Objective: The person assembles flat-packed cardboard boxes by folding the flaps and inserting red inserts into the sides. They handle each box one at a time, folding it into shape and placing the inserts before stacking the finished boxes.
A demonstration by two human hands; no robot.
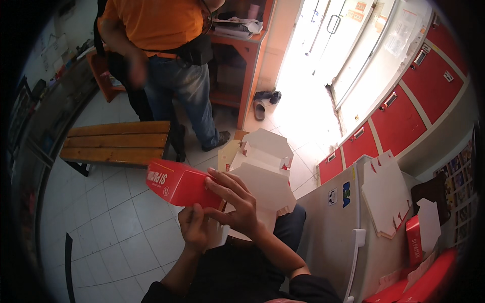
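A red cardboard food box (184,183) with white lettering is held up in front of me, tilted, over my lap. My left hand (193,227) is closed, its thumb and curled fingers pinching the box's lower edge. On the box's right end lies my right hand (236,201), fingers along the top and thumb underneath, gripping it. A pale flap of the box (217,237) hangs below the hands. Under and beyond my right hand, a stack of unfolded white carton blanks (260,174) rests on my legs. Its lower part is hidden by my hand and forearm.
To my right stands a grey fridge (328,227) with white blanks (386,197) and red cartons (414,240) on top. A wooden bench (116,142) is ahead left, near a person in an orange shirt (156,25). Red lockers (399,118) line the right wall.
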